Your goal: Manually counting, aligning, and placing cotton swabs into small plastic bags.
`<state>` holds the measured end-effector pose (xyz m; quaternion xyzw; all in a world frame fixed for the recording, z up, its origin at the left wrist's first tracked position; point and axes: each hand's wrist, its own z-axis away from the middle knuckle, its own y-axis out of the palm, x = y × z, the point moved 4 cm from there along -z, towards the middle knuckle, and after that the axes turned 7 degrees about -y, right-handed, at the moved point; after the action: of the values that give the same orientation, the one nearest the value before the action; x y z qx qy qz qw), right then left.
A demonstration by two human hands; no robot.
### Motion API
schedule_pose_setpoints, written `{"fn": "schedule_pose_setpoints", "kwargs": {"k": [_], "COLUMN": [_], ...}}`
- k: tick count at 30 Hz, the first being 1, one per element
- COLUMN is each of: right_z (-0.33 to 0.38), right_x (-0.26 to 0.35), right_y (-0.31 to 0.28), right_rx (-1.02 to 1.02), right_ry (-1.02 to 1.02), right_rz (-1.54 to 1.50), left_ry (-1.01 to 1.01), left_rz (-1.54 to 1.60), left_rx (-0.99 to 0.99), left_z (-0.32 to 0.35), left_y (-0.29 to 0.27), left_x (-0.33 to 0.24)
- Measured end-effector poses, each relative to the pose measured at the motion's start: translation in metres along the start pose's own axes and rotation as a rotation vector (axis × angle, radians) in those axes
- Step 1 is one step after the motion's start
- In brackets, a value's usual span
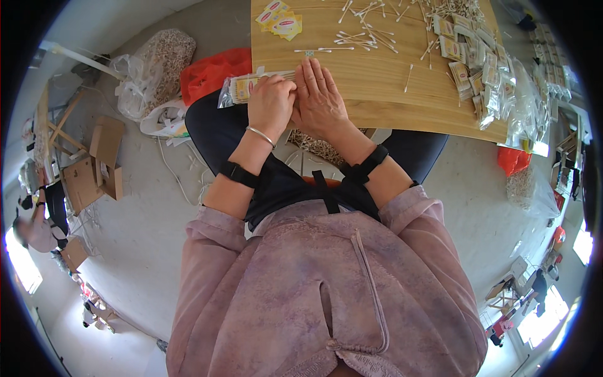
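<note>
A clear plastic pack of cotton swabs with a yellow and white label lies at the table's near left edge. My left hand is closed over its right part, fingers curled, the thumb side toward my other hand. Right beside it, my right hand lies flat with fingers stretched out and close together, over the pack's right end. That end is hidden beneath my hands. Just beyond my right fingertips, a few loose cotton swabs lie in a row on the wooden table.
Yellow and white label cards lie at the far left of the table. Loose swabs are scattered at the far middle, with filled packs heaped at the right. A red bag and a large clear bag of swabs stand left of the table.
</note>
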<state>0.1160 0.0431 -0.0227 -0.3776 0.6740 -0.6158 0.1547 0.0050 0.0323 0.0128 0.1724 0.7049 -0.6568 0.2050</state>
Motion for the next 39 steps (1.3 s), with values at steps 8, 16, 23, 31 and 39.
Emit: {"fn": "schedule_pose_setpoints", "kwargs": {"k": [8, 16, 23, 31, 39], "right_z": [0.000, -0.001, -0.001, 0.000, -0.001], "right_x": [0.001, 0.002, 0.002, 0.001, 0.001], "right_y": [-0.006, -0.003, -0.003, -0.005, -0.001], "right_rx": [-0.004, 0.021, 0.001, 0.017, 0.021], "right_ry": [-0.001, -0.009, 0.006, 0.012, -0.006], "right_rz": [-0.037, -0.014, -0.029, -0.020, 0.008], "left_ry": [-0.151, -0.103, -0.077, 0.023, 0.058], "left_rz": [0.261, -0.024, -0.048, -0.336, -0.424], "left_rx": [-0.205, -0.099, -0.109, 0.030, 0.110], "left_z": [0.007, 0.007, 0.010, 0.035, 0.038], "left_y": [-0.014, 0.006, 0.004, 0.002, 0.006], "left_x": [0.011, 0.012, 0.002, -0.016, -0.014]}}
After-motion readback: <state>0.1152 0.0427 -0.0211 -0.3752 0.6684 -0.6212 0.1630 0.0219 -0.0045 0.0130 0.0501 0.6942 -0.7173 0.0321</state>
